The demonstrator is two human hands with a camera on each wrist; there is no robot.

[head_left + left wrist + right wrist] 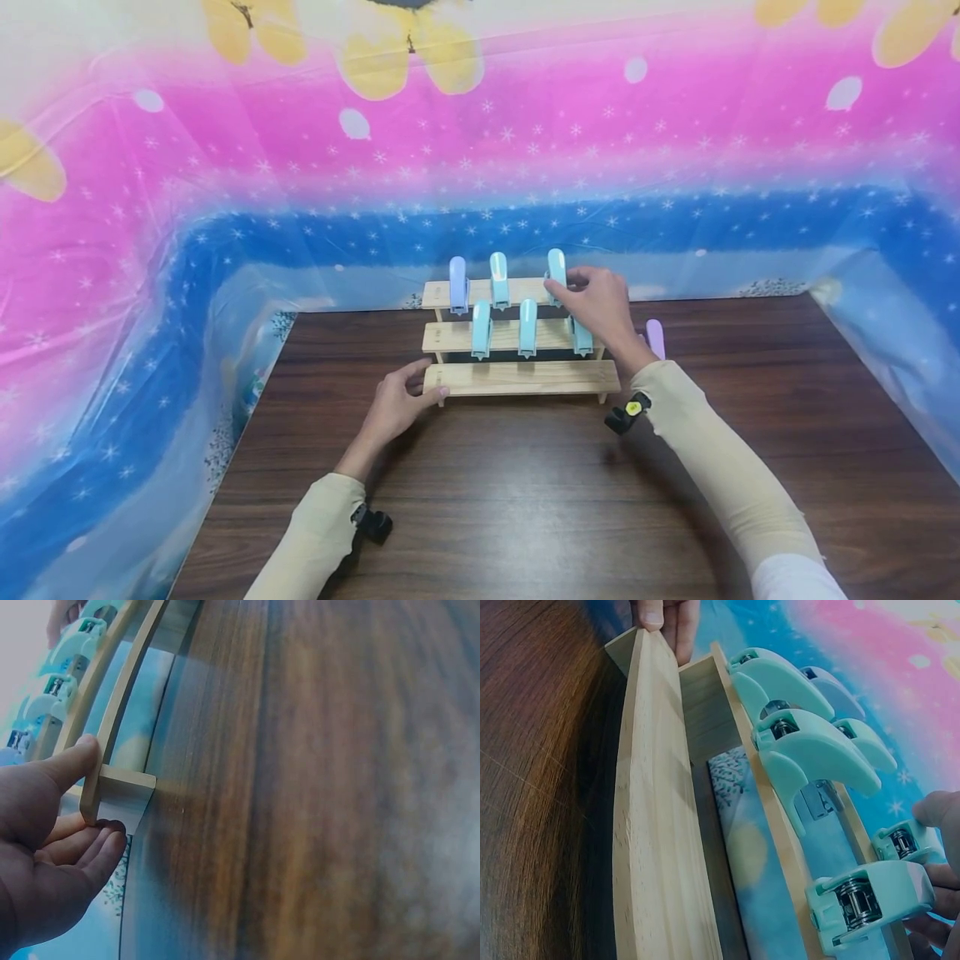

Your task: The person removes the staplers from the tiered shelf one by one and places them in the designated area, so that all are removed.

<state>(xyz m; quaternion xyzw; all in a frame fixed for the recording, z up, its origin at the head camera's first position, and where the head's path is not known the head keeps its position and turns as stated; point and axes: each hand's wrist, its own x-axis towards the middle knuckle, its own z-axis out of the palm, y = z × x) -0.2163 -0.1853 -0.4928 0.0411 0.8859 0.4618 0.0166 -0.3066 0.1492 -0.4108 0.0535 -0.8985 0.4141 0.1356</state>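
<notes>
— Wooden rack [525, 379], three steps, stands on the table [525, 508]. Head view: hands?

— Right hand [600, 304] at the top step, thumb and fingers pinching the end stapler [556, 265], mint. Left hand [393, 404] at the bottom step's left end. Two more staplers up top, three on the middle step. Purple stapler [656, 338] on the table beyond the rack's right end.

— Likely trouble?

— Right wrist passes close by the purple stapler; a low pull-back could knock it. Open room: broad bare wood before the bottom step. Behind, little: table's back edge and cloth [525, 167] look close.

— Left wrist view?

— Thumb over the board's end, fingers curled beneath; narrow pinch, board in hold. Judgement: a tug here could skew the rack and jolt every stapler standing on it.

— Right wrist view?

— Small gap between thumb and fingers, filled by the end stapler. Middle-step stapler [870, 904] sits just beside those fingers; dropped knuckles could tip it. Noses reach the board's front edge, so a slight forward push may topple one. Bottom step offers a long free run. Whether the pinched stapler bears on its step: cannot tell.
</notes>
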